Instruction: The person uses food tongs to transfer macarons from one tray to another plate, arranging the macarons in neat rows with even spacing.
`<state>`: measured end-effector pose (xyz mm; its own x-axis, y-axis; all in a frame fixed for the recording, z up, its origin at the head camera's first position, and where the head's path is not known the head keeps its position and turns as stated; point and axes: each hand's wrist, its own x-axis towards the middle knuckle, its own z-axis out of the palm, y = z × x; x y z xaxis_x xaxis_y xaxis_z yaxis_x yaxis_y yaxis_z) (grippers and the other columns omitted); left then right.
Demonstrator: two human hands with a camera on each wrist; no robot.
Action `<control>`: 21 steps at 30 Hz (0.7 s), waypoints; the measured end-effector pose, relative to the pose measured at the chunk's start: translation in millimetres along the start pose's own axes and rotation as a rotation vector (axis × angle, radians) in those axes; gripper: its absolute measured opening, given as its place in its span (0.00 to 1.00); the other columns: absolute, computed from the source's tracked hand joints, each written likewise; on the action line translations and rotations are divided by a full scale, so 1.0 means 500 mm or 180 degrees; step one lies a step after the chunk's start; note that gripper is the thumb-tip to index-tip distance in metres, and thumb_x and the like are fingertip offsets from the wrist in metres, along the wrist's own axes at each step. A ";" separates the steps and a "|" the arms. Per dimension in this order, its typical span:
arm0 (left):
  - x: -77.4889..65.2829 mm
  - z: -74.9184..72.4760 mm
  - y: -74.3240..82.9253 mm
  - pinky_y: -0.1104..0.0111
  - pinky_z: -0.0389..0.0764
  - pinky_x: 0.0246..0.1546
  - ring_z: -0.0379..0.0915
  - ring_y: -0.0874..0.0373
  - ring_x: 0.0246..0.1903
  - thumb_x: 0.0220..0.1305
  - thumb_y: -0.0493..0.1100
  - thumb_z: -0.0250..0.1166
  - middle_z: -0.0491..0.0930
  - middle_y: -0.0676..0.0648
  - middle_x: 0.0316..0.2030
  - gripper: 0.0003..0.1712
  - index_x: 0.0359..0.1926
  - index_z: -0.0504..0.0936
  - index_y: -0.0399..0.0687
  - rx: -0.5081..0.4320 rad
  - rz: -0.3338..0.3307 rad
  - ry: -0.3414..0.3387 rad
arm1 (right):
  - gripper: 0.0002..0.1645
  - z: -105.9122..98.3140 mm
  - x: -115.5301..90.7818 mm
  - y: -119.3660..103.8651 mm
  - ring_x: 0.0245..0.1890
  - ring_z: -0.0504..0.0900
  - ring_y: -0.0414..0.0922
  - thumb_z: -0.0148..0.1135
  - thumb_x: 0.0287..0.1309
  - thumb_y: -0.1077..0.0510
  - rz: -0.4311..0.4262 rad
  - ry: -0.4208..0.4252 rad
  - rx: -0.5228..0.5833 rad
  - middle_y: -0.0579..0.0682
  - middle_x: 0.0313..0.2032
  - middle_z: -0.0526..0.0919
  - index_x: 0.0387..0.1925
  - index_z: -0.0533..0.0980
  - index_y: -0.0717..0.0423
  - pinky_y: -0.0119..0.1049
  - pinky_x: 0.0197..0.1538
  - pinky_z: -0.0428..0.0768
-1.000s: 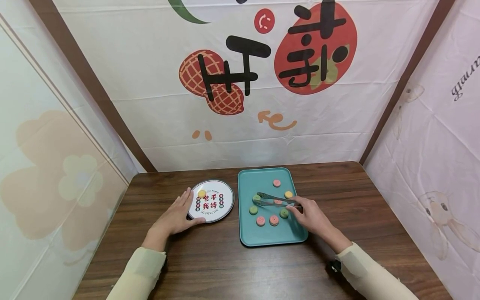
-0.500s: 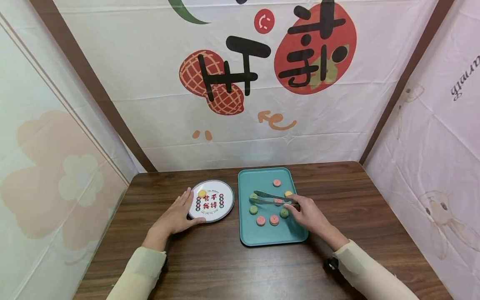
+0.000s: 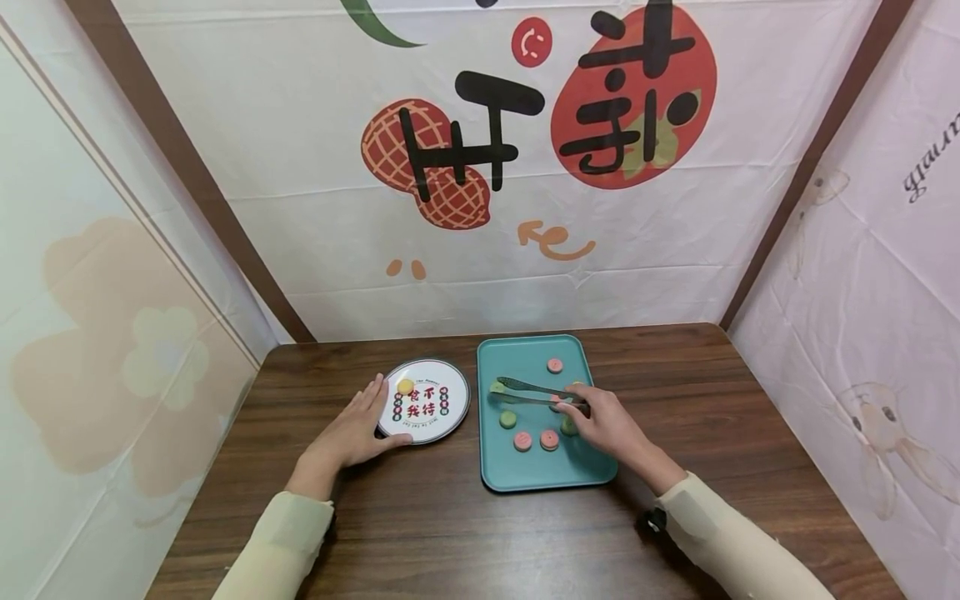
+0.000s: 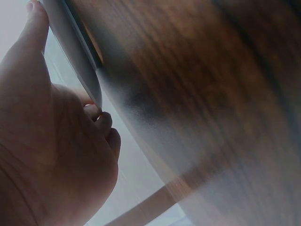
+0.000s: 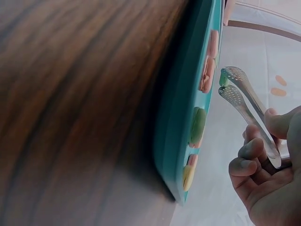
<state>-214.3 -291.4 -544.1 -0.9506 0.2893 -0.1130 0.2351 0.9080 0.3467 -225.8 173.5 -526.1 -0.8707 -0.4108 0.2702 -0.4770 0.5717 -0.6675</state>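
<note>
In the head view my right hand (image 3: 611, 429) holds metal tongs (image 3: 534, 386) that reach left over the teal tray (image 3: 497, 468). A green macaron (image 5: 223, 78) is pinched between the tong tips, as the right wrist view shows, raised off the tray. My left hand (image 3: 348, 429) clasps the near-left rim of a round white plate (image 3: 433, 423), thumb along the front edge and fingers along the left side. One yellow macaron (image 3: 405, 387) lies on the printed plate.
On the tray lie pink macarons (image 3: 550, 440), another green macaron (image 3: 507, 419) and others partly hidden by the right hand. The tray stands just right of the plate on a brown wooden table (image 3: 420, 533). Printed cloth walls (image 3: 315, 233) enclose the back and sides.
The right hand has moved left and slightly away from the body, carrying the green macaron in the tongs towards the tray's left side. The left hand and plate have stayed put.
</note>
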 end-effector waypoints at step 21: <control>-0.007 -0.006 0.006 0.43 0.49 0.83 0.39 0.36 0.84 0.65 0.80 0.63 0.40 0.31 0.85 0.74 0.85 0.42 0.30 0.0000 0.0035 0.0051 | 0.22 0.031 0.041 -0.028 0.21 0.73 0.37 0.64 0.78 0.50 -0.0117 -0.0140 0.0000 0.40 0.26 0.79 0.62 0.83 0.61 0.35 0.26 0.77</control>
<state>-211.1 -290.8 -539.8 -0.9511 0.2942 -0.0942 0.2454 0.9049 0.3479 -235.2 146.1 -522.2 -0.8465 -0.4625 0.2639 -0.5086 0.5557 -0.6577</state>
